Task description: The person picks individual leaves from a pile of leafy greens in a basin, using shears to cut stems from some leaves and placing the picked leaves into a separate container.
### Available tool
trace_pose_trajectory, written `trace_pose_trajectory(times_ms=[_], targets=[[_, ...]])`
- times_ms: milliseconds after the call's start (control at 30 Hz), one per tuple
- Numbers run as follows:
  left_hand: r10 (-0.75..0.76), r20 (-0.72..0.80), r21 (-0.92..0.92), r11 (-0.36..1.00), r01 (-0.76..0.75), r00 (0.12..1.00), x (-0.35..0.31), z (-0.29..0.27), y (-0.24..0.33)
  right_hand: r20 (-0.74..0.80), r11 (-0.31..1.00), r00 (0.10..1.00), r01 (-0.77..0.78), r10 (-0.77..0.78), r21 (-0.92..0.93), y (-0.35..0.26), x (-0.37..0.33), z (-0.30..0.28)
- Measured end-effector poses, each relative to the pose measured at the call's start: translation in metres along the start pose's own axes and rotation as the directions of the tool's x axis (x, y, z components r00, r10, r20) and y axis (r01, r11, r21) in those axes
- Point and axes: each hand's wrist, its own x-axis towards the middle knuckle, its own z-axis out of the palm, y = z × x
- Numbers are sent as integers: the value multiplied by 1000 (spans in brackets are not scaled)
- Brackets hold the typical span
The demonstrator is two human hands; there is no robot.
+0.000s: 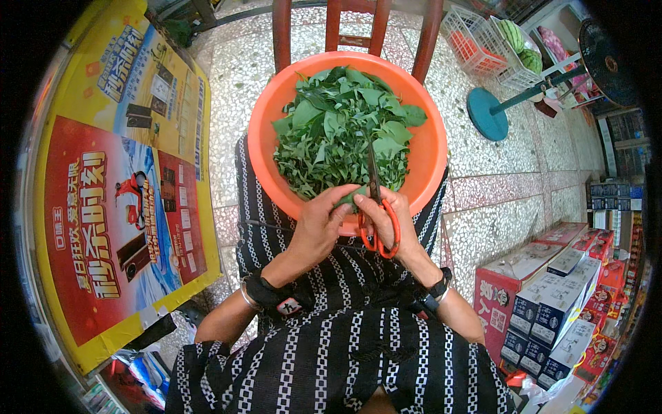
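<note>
An orange plastic basin [261, 138] holds a heap of green leaves [338, 110], whole ones toward the far side and cut shreds nearer me. Over its near rim, my left hand [323, 219] is closed on a small rolled bundle of leaves [350, 199]. My right hand [396, 224] grips scissors [387, 238] with orange-red handles, and its thumb presses on the bundle too. The dark blades point away from me over the heap. Whether they are parted is hard to tell.
A wooden chair [283, 34] stands behind the basin. To the left is a yellow and red poster board [124, 207]. Stacked boxes [552, 297] sit at the right. Farther back are a fan with a teal base [487, 114] and white baskets [476, 41], with watermelons beside them.
</note>
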Motion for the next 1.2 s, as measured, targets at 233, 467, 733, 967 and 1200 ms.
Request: trace_pose_trajectory(times_ms=[233, 467, 733, 967, 1200], targets=[[7, -69, 44, 999, -4, 998, -1, -3, 0, -63, 996, 998, -16, 21, 91, -2, 1, -6], [7, -43, 25, 1000, -6, 999, -4, -4, 4, -24, 997, 1000, 1, 1, 73, -1, 0, -7], [-213, 39, -280, 936, 215, 976, 1, -6, 3, -15, 1000, 1000, 17, -17, -20, 2, -1, -7], [-287, 139, -442, 839, 318, 948, 4, -11, 0, 32, 904, 976, 213, -217, -370, 10, 0, -5], [-192, 99, -334, 918, 215, 976, 1, -6, -3, 10, 890, 981, 182, -196, -417, 6, -3, -3]])
